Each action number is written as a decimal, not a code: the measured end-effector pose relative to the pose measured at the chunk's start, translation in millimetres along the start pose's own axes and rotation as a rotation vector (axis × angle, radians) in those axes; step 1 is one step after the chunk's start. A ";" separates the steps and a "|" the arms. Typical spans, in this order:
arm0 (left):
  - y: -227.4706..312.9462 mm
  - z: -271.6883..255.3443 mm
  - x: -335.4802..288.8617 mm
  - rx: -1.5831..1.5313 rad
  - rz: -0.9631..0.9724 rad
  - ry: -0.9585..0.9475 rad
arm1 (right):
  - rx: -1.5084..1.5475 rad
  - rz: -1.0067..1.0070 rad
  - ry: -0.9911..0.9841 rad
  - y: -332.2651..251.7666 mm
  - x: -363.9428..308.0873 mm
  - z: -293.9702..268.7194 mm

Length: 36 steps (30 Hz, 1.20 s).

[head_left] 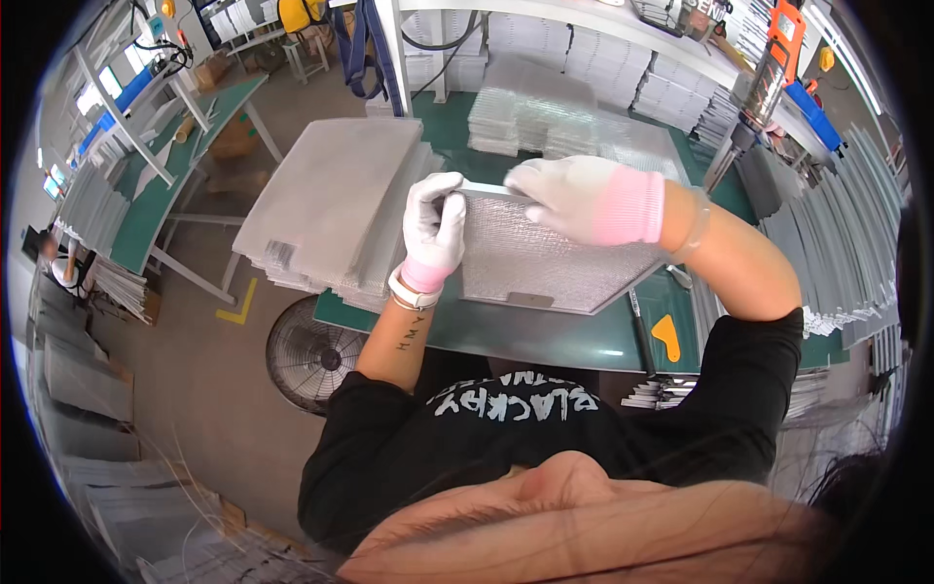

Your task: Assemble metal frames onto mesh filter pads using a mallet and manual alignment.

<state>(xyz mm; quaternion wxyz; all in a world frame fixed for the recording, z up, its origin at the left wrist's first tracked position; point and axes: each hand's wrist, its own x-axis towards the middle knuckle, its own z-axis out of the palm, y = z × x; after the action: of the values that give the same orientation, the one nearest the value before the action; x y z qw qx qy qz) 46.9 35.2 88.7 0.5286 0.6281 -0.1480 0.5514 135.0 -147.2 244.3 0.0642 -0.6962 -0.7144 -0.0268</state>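
Tabletop (545, 336): green, sitting in a workshop with racks and shelves around it.
Left hand (433, 229): white-gloved, fingers curling shut around the near-left corner of the filter's top edge.
Right hand (584, 200): white glove with pink cuff, pressing closed along the same top edge, just beside the left.
Filter (545, 263): flat metal mesh panel in a thin frame, lying tilted over the tabletop's front part.
Stack (336, 204): mesh sheets piling up left of the filter, touching it.
Fan (311, 355): standing on the floor below the tabletop edge.
Orange tool (667, 336): lying on the tabletop right of the filter.
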 end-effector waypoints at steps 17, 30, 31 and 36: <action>-7.6 -1.3 26.2 0.115 -0.044 0.039 | -0.013 0.454 1.137 -14.6 -163.5 50.0; 38.0 148.8 43.3 0.546 0.692 -1.277 | 0.530 1.340 0.545 -27.4 -293.4 244.4; 37.7 147.1 41.4 0.555 0.681 -1.263 | 0.531 1.348 0.547 -34.3 -293.3 220.3; 28.1 153.1 14.5 0.572 0.502 -0.806 | 0.514 0.970 0.473 -69.6 -302.4 93.4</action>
<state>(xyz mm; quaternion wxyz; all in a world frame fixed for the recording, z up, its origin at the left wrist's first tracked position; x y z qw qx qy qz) 112.5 -96.8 140.7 0.0911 0.8534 -0.3281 0.3947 67.1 -437.1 116.3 0.3928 -0.8803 -0.2649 0.0250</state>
